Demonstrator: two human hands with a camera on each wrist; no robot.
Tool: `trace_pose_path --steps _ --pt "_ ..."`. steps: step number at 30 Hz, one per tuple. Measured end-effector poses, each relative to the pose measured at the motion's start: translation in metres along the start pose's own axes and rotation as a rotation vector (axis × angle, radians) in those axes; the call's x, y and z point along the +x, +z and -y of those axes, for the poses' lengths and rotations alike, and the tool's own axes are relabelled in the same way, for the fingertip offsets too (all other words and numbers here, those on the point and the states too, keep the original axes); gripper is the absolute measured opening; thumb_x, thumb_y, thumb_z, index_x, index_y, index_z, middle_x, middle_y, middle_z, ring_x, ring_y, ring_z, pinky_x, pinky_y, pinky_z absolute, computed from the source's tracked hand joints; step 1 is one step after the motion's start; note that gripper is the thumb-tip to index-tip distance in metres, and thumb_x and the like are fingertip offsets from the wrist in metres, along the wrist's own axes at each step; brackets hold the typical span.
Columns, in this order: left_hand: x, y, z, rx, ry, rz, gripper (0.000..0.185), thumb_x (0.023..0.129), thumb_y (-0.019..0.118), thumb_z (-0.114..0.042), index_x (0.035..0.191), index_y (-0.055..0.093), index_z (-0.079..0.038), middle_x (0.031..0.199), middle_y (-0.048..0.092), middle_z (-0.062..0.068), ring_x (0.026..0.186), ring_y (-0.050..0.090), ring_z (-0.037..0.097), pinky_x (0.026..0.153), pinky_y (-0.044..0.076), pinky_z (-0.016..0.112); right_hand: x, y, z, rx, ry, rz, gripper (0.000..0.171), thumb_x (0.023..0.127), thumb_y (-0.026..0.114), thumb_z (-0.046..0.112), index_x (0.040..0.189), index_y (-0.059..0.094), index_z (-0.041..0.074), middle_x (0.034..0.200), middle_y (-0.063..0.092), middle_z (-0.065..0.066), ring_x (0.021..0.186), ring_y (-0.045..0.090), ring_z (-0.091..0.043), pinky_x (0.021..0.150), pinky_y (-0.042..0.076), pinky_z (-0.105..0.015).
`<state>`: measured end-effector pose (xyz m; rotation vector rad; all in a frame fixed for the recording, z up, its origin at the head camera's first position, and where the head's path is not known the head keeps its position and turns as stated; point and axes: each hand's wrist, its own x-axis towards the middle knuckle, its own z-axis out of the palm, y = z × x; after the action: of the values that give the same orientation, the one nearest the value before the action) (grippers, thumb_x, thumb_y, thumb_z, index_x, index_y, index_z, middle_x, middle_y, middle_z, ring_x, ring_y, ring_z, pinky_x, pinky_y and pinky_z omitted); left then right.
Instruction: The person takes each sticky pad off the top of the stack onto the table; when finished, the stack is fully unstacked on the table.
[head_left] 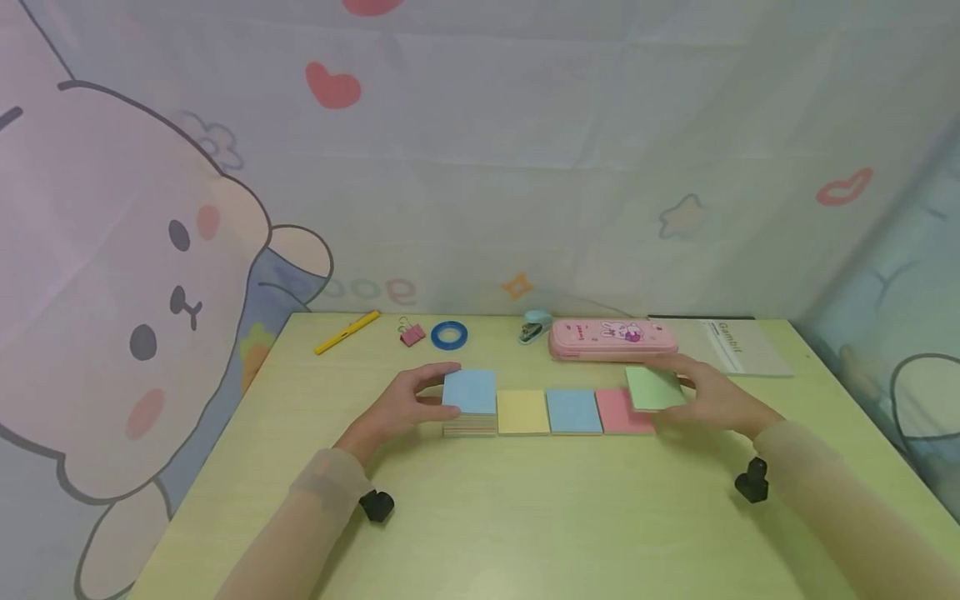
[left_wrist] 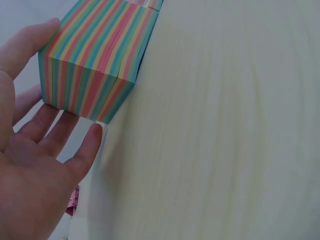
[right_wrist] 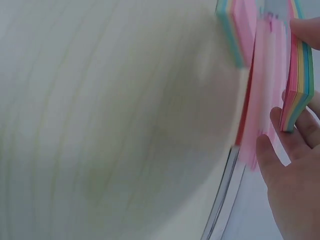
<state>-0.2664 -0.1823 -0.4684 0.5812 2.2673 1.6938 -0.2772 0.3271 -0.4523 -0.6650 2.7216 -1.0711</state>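
Observation:
My left hand (head_left: 401, 408) grips a tall stack of sticky note pads (head_left: 469, 392), thumb on one side and fingers on the other. Blue shows on top, and its sides are striped in many colours (left_wrist: 87, 65). Right of the stack lie a yellow pad (head_left: 522, 412), a blue pad (head_left: 573, 412) and a pink pad (head_left: 615, 414) in a row. My right hand (head_left: 716, 398) pinches a thinner pad with a green top (head_left: 654, 388), tilted and overlapping the pink one in the head view. From the right wrist, this pad's layered edge (right_wrist: 300, 85) shows between thumb and fingers.
Along the table's back edge are a yellow pen-shaped tool (head_left: 347, 332), a pink binder clip (head_left: 412, 335), a blue tape roll (head_left: 435, 336), a light blue stapler (head_left: 534, 327), a pink pencil case (head_left: 585, 337) and a notebook (head_left: 757, 350). A printed cloth (head_left: 480, 167) hangs behind.

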Motion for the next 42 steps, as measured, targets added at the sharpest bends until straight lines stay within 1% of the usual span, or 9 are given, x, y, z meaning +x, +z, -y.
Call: trace_pose_path --steps 2,7,12,16,19,25,32,38,42 --pt "0.0 0.0 0.0 0.004 0.003 -0.001 0.072 0.092 0.082 -0.01 0.155 0.049 -0.004 0.16 0.048 0.013 0.146 0.045 0.04 0.116 0.047 0.052 -0.005 -0.006 -0.01 -0.008 0.028 -0.002 0.087 0.082 0.09 0.028 0.155 0.049 0.008 0.163 0.041 -0.02 0.151 0.032 -0.045 0.119 0.031 -0.071" --pt "-0.001 -0.001 0.001 0.004 0.007 -0.002 0.072 0.092 0.082 -0.011 0.155 0.048 -0.002 0.16 0.048 0.014 0.146 0.045 0.041 0.116 0.047 0.053 -0.017 -0.015 -0.03 -0.003 0.063 0.008 0.086 0.081 0.091 0.023 0.153 0.049 0.003 0.16 0.041 -0.025 0.148 0.032 -0.049 0.119 0.028 -0.074" --pt "-0.001 -0.001 0.001 0.001 0.001 -0.002 0.073 0.092 0.083 -0.011 0.155 0.048 -0.002 0.16 0.048 0.014 0.146 0.045 0.041 0.116 0.047 0.053 -0.023 -0.015 -0.04 -0.07 0.073 0.024 0.085 0.079 0.09 0.024 0.152 0.051 0.004 0.16 0.041 -0.028 0.147 0.033 -0.053 0.116 0.028 -0.076" --pt "-0.001 -0.001 0.0 -0.001 -0.005 0.0 0.073 0.091 0.083 -0.01 0.156 0.048 -0.003 0.16 0.048 0.013 0.146 0.046 0.04 0.116 0.046 0.053 -0.023 -0.01 -0.041 -0.121 0.071 0.038 0.082 0.079 0.09 0.028 0.149 0.055 0.006 0.158 0.041 -0.029 0.147 0.032 -0.055 0.117 0.025 -0.077" --pt "0.0 -0.001 0.0 -0.002 0.0 -0.001 0.073 0.092 0.083 -0.01 0.155 0.049 -0.003 0.159 0.048 0.013 0.146 0.046 0.041 0.116 0.046 0.053 -0.021 -0.005 -0.04 -0.14 0.064 0.036 0.08 0.079 0.09 0.03 0.148 0.056 0.007 0.158 0.041 -0.03 0.147 0.031 -0.056 0.117 0.023 -0.077" --pt "0.0 -0.002 0.004 0.0 0.013 0.003 0.071 0.092 0.082 -0.01 0.155 0.049 -0.002 0.159 0.048 0.015 0.146 0.045 0.041 0.115 0.047 0.053 -0.02 0.001 -0.035 -0.114 0.066 0.034 0.08 0.078 0.091 0.028 0.147 0.057 0.009 0.16 0.036 -0.032 0.147 0.027 -0.057 0.116 0.02 -0.079" --pt "0.002 -0.002 0.005 0.011 0.0 0.0 0.074 0.091 0.084 -0.011 0.155 0.049 -0.004 0.16 0.049 0.011 0.147 0.045 0.039 0.117 0.046 0.053 -0.02 0.003 -0.032 -0.125 0.053 0.037 0.078 0.079 0.091 0.029 0.146 0.057 0.008 0.16 0.036 -0.032 0.148 0.026 -0.056 0.117 0.02 -0.078" --pt "0.002 -0.002 0.005 0.016 0.012 0.005 0.075 0.091 0.084 -0.012 0.156 0.048 -0.003 0.16 0.049 0.012 0.147 0.046 0.04 0.115 0.048 0.053 -0.019 0.004 -0.034 -0.121 0.039 0.037 0.077 0.077 0.092 0.028 0.144 0.059 0.008 0.16 0.035 -0.033 0.148 0.026 -0.057 0.117 0.02 -0.078" --pt "0.002 -0.002 0.006 0.019 0.007 -0.001 0.075 0.091 0.084 -0.012 0.156 0.048 -0.003 0.16 0.049 0.011 0.147 0.045 0.039 0.116 0.047 0.052 -0.019 0.004 -0.035 -0.121 0.038 0.038 0.077 0.077 0.092 0.028 0.144 0.059 0.009 0.16 0.037 -0.032 0.148 0.026 -0.056 0.117 0.02 -0.078"
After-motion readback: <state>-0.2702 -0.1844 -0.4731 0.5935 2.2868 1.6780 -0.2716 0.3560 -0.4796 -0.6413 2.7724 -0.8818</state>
